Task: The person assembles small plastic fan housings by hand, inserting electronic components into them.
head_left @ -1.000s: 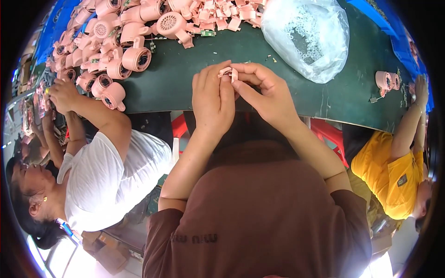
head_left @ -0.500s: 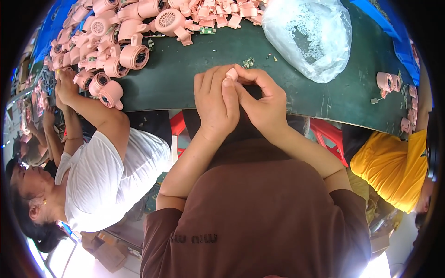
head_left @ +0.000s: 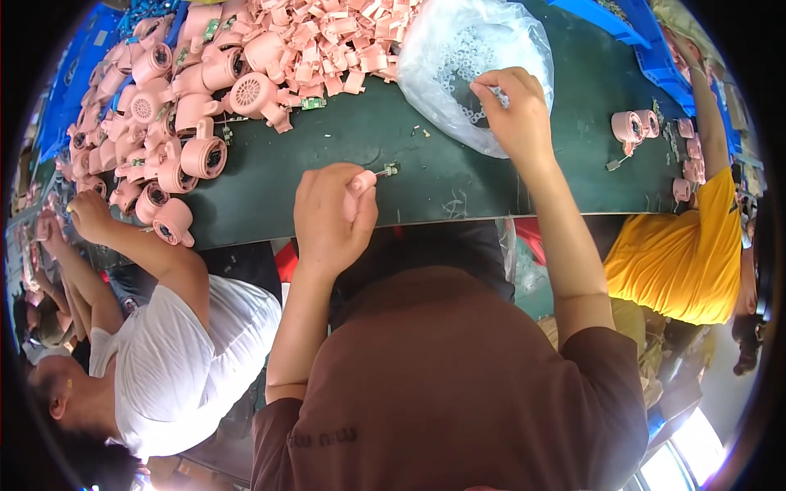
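My left hand (head_left: 332, 219) is closed around a pink plastic part (head_left: 357, 193), mostly hidden by the fingers. A small green circuit board (head_left: 390, 169) sticks out from the part's far end, just above the dark green table. Over a clear plastic bag (head_left: 426, 69) of small translucent pieces (head_left: 471, 61), my right hand (head_left: 517, 110) has its thumb and fingers bent together. Whatever may be between those fingertips is too small to make out.
A heap of pink plastic pieces (head_left: 327, 41) lies at the far middle, beside pink round housings (head_left: 205, 155) on the left. More housings (head_left: 627, 127) stand at right, near a blue tray (head_left: 655, 65). People in white (head_left: 180, 360) and yellow (head_left: 688, 254) sit on either side.
My hands were together at the pink part. Now my right hand has moved away to the bag, and my left hand keeps the part, lower and further left. The whole view has shifted.
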`<state>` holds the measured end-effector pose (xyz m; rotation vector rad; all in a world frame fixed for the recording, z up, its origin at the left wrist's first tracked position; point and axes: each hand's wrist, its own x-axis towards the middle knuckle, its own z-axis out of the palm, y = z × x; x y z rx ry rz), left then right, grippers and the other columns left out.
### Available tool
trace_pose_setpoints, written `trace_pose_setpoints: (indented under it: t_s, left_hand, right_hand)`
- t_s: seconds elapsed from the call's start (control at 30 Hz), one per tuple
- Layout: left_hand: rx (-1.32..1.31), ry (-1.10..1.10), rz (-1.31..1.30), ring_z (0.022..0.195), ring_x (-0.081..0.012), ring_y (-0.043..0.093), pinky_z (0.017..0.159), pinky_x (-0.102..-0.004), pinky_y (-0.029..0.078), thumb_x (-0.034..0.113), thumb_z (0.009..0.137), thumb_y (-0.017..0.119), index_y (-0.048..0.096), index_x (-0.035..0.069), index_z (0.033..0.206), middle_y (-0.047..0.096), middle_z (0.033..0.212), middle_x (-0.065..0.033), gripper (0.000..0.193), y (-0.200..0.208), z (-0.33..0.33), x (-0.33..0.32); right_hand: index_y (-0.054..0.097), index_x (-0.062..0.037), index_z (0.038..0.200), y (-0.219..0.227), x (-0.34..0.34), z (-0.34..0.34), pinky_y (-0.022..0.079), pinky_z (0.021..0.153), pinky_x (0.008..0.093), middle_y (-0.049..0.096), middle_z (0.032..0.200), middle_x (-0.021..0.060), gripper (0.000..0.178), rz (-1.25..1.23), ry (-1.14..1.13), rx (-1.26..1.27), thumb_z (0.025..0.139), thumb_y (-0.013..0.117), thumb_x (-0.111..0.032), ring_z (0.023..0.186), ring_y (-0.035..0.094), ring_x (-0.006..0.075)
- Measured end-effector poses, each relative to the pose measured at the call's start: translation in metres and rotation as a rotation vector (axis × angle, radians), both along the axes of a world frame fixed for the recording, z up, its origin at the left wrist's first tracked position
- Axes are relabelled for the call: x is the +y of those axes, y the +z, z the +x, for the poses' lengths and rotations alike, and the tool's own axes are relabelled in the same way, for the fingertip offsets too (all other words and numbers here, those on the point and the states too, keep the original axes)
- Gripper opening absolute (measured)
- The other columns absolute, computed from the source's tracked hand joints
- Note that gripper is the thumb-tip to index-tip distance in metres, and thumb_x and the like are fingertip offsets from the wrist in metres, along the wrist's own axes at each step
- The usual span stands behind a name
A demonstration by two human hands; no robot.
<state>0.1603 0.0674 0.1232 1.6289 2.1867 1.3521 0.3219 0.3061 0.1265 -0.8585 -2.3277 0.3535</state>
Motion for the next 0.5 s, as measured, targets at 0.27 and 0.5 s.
trace_pose_setpoints:
  t_s: [0.27,0.5]
  left_hand:
    - [0.059,-0.021,-0.054,0.086,-0.0301,0.058,0.076,-0.0407,0.045,0.009,0.082,0.071,0.063,0.009,0.102,0.066,0.100,-0.0058,0.022,0.007,0.002,0.001]
    - [0.069,0.004,-0.079,0.097,-0.0322,0.058,0.084,-0.0406,0.048,0.007,0.080,0.073,0.068,0.007,0.103,0.062,0.112,-0.0125,0.024,0.008,0.002,-0.004]
  right_hand:
    - [0.069,-0.0080,0.086,-0.021,0.015,-0.013,0.048,0.080,0.0403,0.062,0.092,0.0084,0.009,0.198,0.033,-0.077,0.080,0.074,-0.009,0.086,0.056,0.0319]
    - [0.068,-0.0033,0.103,0.025,-0.045,-0.011,0.049,0.078,0.0219,0.070,0.093,0.0005,0.011,-0.893,0.209,0.356,0.094,0.069,-0.009,0.085,0.062,0.0069]
